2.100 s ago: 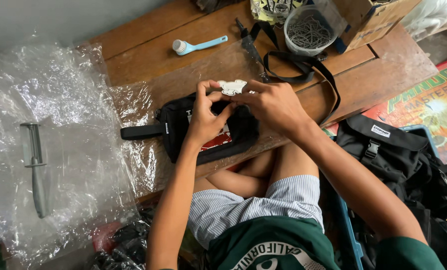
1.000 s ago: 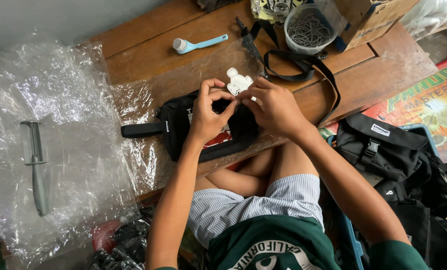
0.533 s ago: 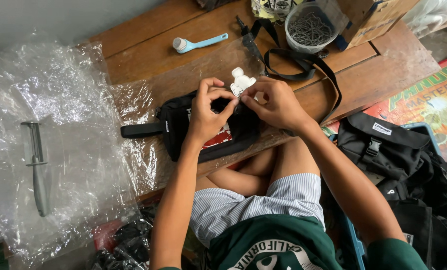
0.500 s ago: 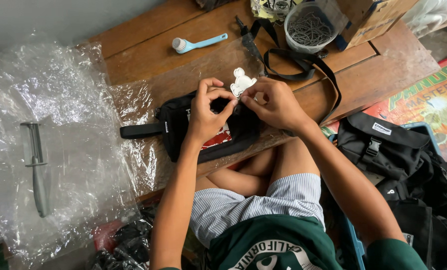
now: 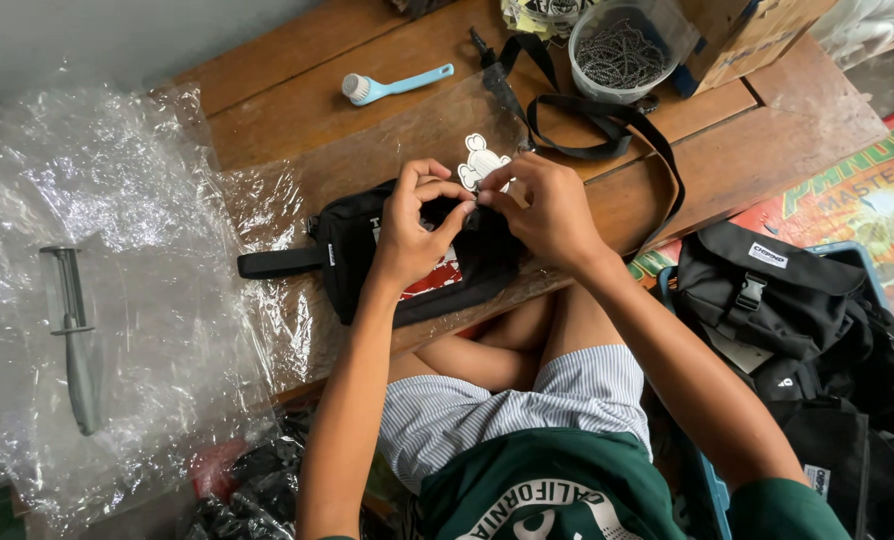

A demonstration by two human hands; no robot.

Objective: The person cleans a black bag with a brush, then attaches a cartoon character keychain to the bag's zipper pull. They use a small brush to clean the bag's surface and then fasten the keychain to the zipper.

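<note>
Head view, looking down on the bench (image 5: 297,120).

Item: white figure-shaped tag (image 5: 482,160), flat, lying just beyond the two hands and touching the fingertips of the right hand (image 5: 542,210). Its long axis runs away from the person, tilted slightly to the right, head end farthest. It sits over the top edge of the black pouch (image 5: 407,255), which lies across the bench with its long axis left to right and a short strap end pointing left.

Left hand (image 5: 412,225): grip pressed together, thumb and forefinger pinched on something small at the pouch's top edge, probably the zip pull; the exact piece is hidden by the fingers. Right hand: grip likewise pressed together, pinching at the same spot, just below the tag. The two grips meet thumb to thumb. The right hand is the nearer to the tag; the tag lies up and away from both grips.

Surrounding: blue-handled brush (image 5: 392,87) well apart at the far edge; tub of small metal chains (image 5: 622,50) to the far right; loose black strap (image 5: 607,140) curving near the right hand; clear plastic sheet (image 5: 117,290) to the left with a grey tool (image 5: 75,335) beneath it; black bags (image 5: 787,310) stacked at the right.

Change against the earliest frame: the tag then lay flat and crosswise between the hands; it now stands lengthwise beyond them, and both hands have closed in on one point.
</note>
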